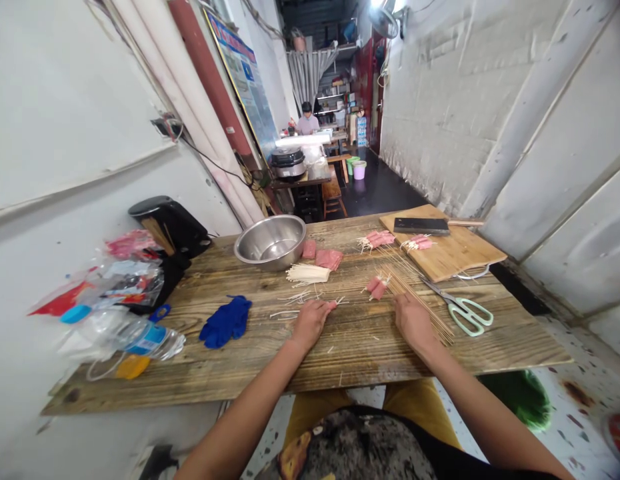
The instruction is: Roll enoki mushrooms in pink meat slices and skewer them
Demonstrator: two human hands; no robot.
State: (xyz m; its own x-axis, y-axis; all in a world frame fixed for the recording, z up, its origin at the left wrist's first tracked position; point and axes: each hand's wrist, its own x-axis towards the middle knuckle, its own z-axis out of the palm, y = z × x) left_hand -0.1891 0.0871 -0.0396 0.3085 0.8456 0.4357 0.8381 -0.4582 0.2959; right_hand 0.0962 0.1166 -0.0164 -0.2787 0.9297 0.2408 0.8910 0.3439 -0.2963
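Note:
Under my left hand, whose fingers are closed, is a small meat roll with pale enoki ends sticking out. My right hand rests on the left edge of the bamboo skewers. Its fingers are bent and pressed together; what they pinch, if anything, is hidden. Between the hands, a little farther off, lie finished meat rolls. A bunch of enoki mushrooms lies beyond my left hand, with loose strands beside it. Behind it are flat meat slices.
A steel bowl stands at the back. More rolls lie near the cutting board, which bears a cleaver. Scissors lie right, a blue glove and bottle left. A person sits far off.

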